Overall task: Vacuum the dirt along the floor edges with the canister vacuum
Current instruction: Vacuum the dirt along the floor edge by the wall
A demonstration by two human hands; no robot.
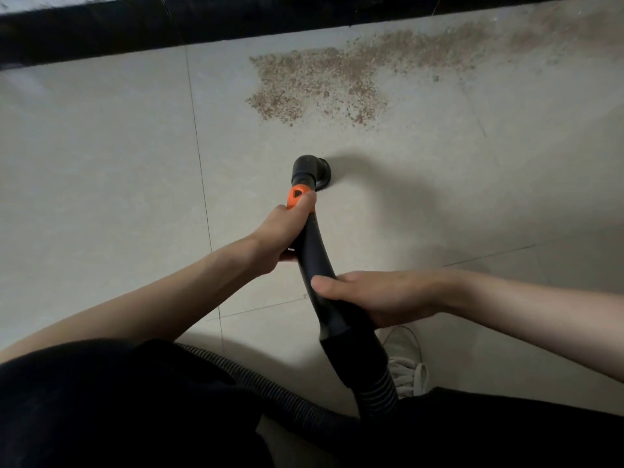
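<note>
A black vacuum wand with an orange collar ends in a round black nozzle set on the pale tiled floor. My left hand grips the wand just below the orange collar. My right hand grips the wand lower down, where it widens toward the ribbed hose. A broad band of brown dirt lies on the tiles beyond the nozzle, stretching to the right along the black baseboard. The nozzle sits a short way in front of the dirt, apart from it.
The ribbed hose curves back past my dark-clothed legs at the bottom. A light-coloured shoe stands on the tiles under my right forearm. Tile seams cross the floor left of the wand. The canister itself is out of view.
</note>
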